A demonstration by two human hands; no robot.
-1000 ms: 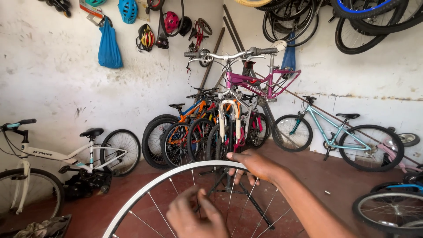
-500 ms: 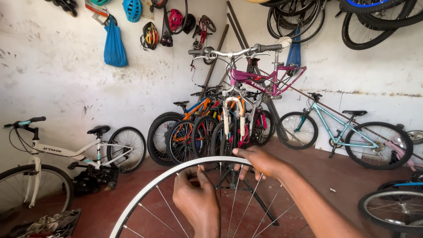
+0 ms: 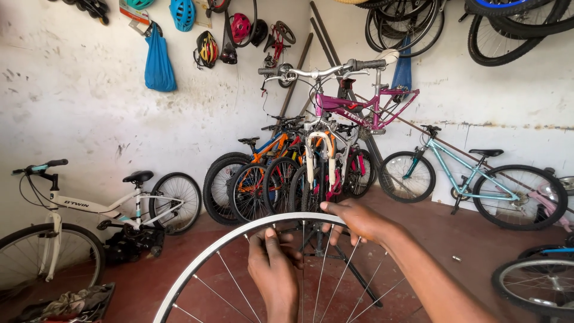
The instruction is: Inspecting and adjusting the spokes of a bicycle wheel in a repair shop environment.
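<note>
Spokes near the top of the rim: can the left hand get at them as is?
Probably yes. The left hand is already inside the silver wheel rim, fingers at the spokes just under it. The right hand grips the rim further along, apart from it, so nothing blocks the way.

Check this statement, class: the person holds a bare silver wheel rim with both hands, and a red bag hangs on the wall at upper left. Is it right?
Not quite. The head view shows the bag on the wall is blue, not red. The rest stands: the left hand and the right hand both hold the bare silver wheel rim.
</note>
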